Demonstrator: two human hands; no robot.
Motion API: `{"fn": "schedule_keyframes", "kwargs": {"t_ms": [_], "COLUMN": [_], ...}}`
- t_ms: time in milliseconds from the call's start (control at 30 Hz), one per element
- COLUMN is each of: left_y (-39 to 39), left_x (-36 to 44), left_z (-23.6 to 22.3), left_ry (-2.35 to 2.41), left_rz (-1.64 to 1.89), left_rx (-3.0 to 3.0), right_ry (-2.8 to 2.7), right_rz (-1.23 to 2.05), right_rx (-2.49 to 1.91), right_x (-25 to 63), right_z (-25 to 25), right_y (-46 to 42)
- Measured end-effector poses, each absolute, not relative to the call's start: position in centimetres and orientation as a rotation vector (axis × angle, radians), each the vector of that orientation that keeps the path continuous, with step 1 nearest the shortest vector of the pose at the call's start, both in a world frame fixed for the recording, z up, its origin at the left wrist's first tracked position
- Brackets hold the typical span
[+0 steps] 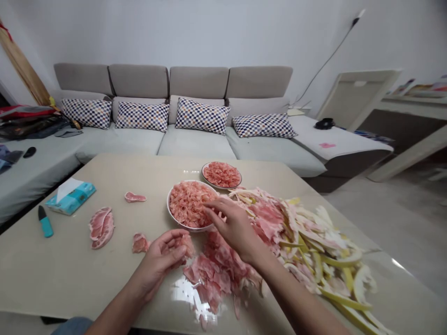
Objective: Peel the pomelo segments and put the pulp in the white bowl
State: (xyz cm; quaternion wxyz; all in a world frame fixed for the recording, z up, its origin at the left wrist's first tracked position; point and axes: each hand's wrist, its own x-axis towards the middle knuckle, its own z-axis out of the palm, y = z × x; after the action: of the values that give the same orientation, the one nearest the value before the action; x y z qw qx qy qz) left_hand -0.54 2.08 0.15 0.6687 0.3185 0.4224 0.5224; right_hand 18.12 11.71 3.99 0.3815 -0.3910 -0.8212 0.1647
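Note:
My left hand (pixel 164 255) is closed around a piece of pink pomelo flesh (pixel 186 244), low over the table in front of the bowls. Stretched over the right rim of the nearer white bowl (pixel 168 211), my right hand (pixel 233 223) has its thumb and forefinger apart, with nothing visible between them. That bowl is heaped with loose pomelo pulp (pixel 188 202). Just behind it stands a second, dark-rimmed bowl (pixel 240 180) of redder pulp. Below my right hand lies a pile of thin pink segment skins (pixel 213 274). A small pomelo chunk (pixel 139 243) rests beside my left hand.
Larger pomelo segments (pixel 102 227) and a small piece (pixel 134 197) lie on the left. Beyond them are a blue tissue pack (pixel 71 197) and a turquoise-handled knife (pixel 45 223). Yellow-white peel strips (pixel 324 260) cover the table's right side. A grey sofa (pixel 195 142) stands behind.

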Motion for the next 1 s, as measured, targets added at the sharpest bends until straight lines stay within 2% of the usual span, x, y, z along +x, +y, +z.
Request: {"fn": "schedule_keyframes", "kwargs": {"t_ms": [100, 200, 467, 867, 1000], "left_y": [1.8, 1.4, 1.2, 1.1, 1.0], "left_x": [-0.1, 0.5, 0.8, 1.3, 1.4], "left_z": [0.1, -0.1, -0.5, -0.5, -0.3], "left_ry": [1.006, 1.022, 1.017, 1.051, 1.08], "left_rz": [1.166, 1.162, 1.093, 1.057, 1.033], "left_rx": [0.794, 0.894, 1.007, 1.057, 1.096], "right_ry": [-2.147, -2.167, -2.167, -2.365, -2.321], "right_rz": [0.697, 0.795, 0.761, 0.353, 0.481], "right_rx": [-0.911, -0.865, -0.81, -0.736, -0.777], "right_x": [18.6, 18.8, 19.7, 19.9, 19.9], "right_z": [3.9, 2.6, 1.0, 0.5, 0.4], "right_y": [7.8, 5.0, 4.6, 4.5, 4.4]}}
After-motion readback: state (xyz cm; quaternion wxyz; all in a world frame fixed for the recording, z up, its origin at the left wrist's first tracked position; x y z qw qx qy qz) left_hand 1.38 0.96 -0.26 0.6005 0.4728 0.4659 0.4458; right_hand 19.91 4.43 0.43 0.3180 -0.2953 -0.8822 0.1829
